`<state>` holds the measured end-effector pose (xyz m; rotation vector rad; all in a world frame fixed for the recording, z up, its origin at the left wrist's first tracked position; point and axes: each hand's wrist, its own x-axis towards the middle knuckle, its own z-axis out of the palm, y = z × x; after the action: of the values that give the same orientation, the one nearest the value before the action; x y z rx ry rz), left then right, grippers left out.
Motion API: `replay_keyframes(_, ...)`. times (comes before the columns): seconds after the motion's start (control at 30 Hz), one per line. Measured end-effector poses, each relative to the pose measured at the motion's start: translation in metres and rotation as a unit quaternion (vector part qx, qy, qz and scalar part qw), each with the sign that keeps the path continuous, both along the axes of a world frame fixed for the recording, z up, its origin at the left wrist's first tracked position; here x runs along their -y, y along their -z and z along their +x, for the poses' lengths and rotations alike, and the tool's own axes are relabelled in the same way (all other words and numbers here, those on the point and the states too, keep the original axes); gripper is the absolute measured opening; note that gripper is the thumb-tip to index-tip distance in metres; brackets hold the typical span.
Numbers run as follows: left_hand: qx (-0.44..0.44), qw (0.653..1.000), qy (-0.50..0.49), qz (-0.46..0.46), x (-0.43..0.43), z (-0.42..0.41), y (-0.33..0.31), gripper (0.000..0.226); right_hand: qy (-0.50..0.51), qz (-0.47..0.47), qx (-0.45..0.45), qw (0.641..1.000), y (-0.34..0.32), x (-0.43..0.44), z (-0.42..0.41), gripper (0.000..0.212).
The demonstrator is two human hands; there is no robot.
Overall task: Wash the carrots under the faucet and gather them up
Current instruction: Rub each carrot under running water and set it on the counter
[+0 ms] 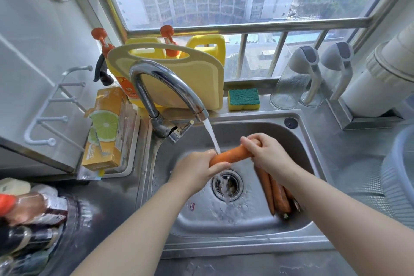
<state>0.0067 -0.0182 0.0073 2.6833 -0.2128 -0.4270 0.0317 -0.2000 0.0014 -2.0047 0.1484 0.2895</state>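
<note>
An orange carrot lies across the middle of the steel sink, under the water stream from the curved chrome faucet. My left hand grips its near left end, fingers curled round it. My right hand grips its far right end from above. A few more carrots lie on the sink floor to the right of the drain, partly hidden by my right forearm.
Behind the faucet stand a yellow cutting board, yellow bottles and a sponge. An orange box sits left of the sink. Bottles crowd the near left counter. Glass cups and a translucent basket are on the right.
</note>
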Motion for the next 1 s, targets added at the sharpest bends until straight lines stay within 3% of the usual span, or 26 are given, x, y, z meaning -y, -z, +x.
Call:
replay_keyframes(0.07, -0.020, 1.000, 0.005, -0.019, -0.002, -0.002, 0.006, 0.039, 0.006, 0.005, -0.033, 0.999, 0.003, 0.012, -0.002, 0.024)
replay_keyframes(0.2, -0.115, 0.970, -0.072, -0.200, -0.004, 0.005, 0.014, 0.026, 0.033, -0.050, -0.042, 0.997, 0.008, 0.029, -0.006, 0.036)
replay_keyframes(0.27, -0.140, 0.957, -0.080, -0.240, -0.007, 0.009, 0.010, 0.025, 0.014, -0.094, -0.032, 0.995, 0.008, 0.035, -0.009, 0.043)
replay_keyframes(0.4, -0.132, 0.959, -0.117, -0.222, 0.000, 0.008, 0.012, 0.035, -0.107, -0.148, 0.050, 0.982, -0.006, 0.037, -0.018, 0.026)
replay_keyframes(0.47, -0.168, 0.934, -0.158, -0.272, 0.000, 0.005, 0.014, 0.032, -0.202, -0.253, 0.122, 0.938, -0.009, 0.041, -0.016, 0.038)
replay_keyframes(0.53, -0.206, 0.864, -0.230, -0.399, -0.002, 0.003, 0.012, 0.025, -0.232, -0.308, 0.153, 0.910, -0.013, 0.049, -0.011, 0.044)
replay_keyframes(0.63, -0.232, 0.712, -0.333, -0.573, -0.005, 0.002, 0.006, 0.017, -0.212, -0.246, 0.088, 0.942, -0.019, 0.058, -0.010, 0.038)
replay_keyframes(0.67, -0.235, 0.678, -0.352, -0.601, -0.003, 0.001, 0.005, 0.015, -0.210, -0.237, 0.062, 0.947, -0.020, 0.059, -0.010, 0.039)
replay_keyframes(0.77, -0.224, 0.594, -0.410, -0.655, 0.010, -0.004, 0.011, 0.013, -0.200, -0.208, -0.031, 0.957, -0.026, 0.058, -0.012, 0.047)
replay_keyframes(0.9, -0.176, 0.552, -0.479, -0.660, 0.046, -0.002, 0.019, 0.027, -0.190, -0.090, -0.156, 0.965, -0.039, 0.056, -0.020, 0.046)
replay_keyframes(1.0, -0.179, 0.421, -0.509, -0.729, 0.066, 0.011, 0.013, 0.041, -0.205, -0.021, -0.220, 0.953, -0.041, 0.057, -0.029, 0.046)
